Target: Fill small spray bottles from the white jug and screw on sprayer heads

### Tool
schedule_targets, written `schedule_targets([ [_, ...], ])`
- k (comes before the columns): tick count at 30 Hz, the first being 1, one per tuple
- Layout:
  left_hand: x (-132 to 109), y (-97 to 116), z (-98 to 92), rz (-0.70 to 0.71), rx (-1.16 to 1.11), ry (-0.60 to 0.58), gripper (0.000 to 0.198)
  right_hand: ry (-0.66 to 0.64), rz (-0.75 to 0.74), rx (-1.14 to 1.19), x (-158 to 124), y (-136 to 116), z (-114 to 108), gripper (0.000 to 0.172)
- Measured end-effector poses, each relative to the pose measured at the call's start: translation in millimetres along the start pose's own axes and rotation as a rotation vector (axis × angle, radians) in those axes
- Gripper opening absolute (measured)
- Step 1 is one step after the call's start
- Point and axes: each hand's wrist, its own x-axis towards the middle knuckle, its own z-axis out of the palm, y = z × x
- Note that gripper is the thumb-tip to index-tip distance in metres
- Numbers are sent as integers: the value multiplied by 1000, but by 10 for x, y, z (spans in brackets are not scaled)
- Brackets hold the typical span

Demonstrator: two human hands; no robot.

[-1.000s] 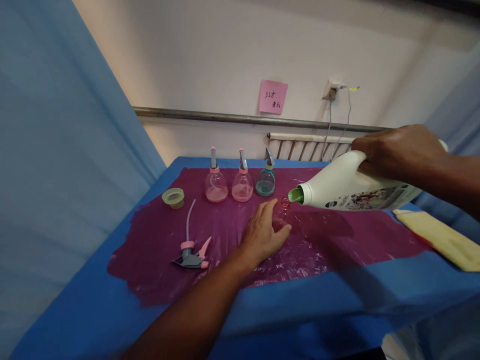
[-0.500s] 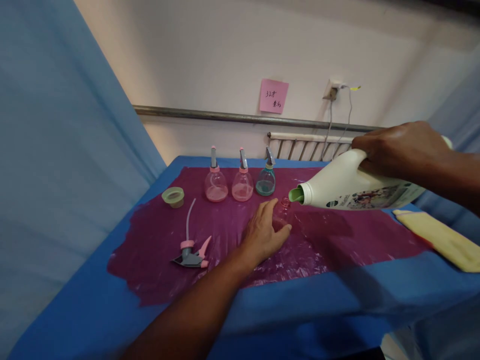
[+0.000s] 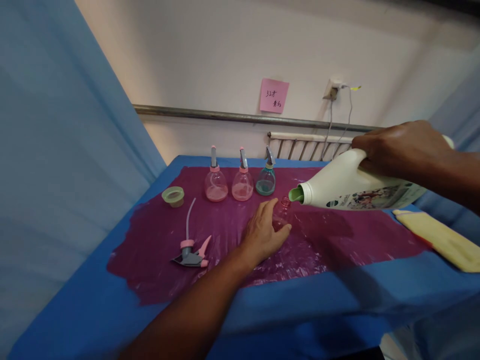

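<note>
The cream jug (image 3: 343,181) sits to the right of the teal spray bottle (image 3: 266,186) and nearer the viewer. Its long axis runs left to right, close to level; the mouth faces left and the base lies toward the right. A green spout (image 3: 296,195) projects from the mouth, its tip just beside the neck of the open bottle (image 3: 284,212). The jug body is smooth and pale, with a ribbed collar and a printed label (image 3: 377,198) on the near face. The right hand (image 3: 403,148) is closed around its handle.

The open bottle stands upright, mouth up, slightly right of the teal spray bottle and nearer. It is clear and rounded, with a pinkish-red threaded neck. The left hand (image 3: 261,231) holds it, thumb and fingers curved about the body. Its contents are hard to read against the maroon sheet (image 3: 225,235).
</note>
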Motion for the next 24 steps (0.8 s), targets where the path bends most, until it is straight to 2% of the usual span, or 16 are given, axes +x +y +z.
schedule_targets([
  [8,-3,0,10,12,1,10,79,-19,-4,-18,-3,-4,-37,10],
  [24,-4,-10,18,-4,4,0,79,-23,-13,-34,-8,5,-77,12],
])
